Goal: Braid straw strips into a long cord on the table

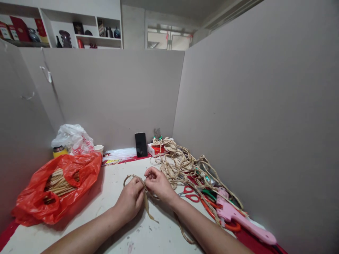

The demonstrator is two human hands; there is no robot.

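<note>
Over the middle of the white board, my left hand [130,197] is closed on a braided straw rope [129,176], which curves in a small loop past its fingertips. My right hand [158,185] is close beside it, thumb and fingers pinched at the same rope. From between the two hands a flat loose strand [149,211] hangs toward me. More of the rope trails under my right forearm. Part of the rope is hidden by my fingers. A large tangled heap of the same braided rope [182,160] lies just beyond my right hand.
Red-handled scissors [192,198] and a pink glue gun [233,213] lie at the right. A red plastic bag [31,197] with straw strips [62,183] stands at the left. A phone [141,144] leans at the back beside a paper cup [98,150]. Grey partitions [119,91] surround the board.
</note>
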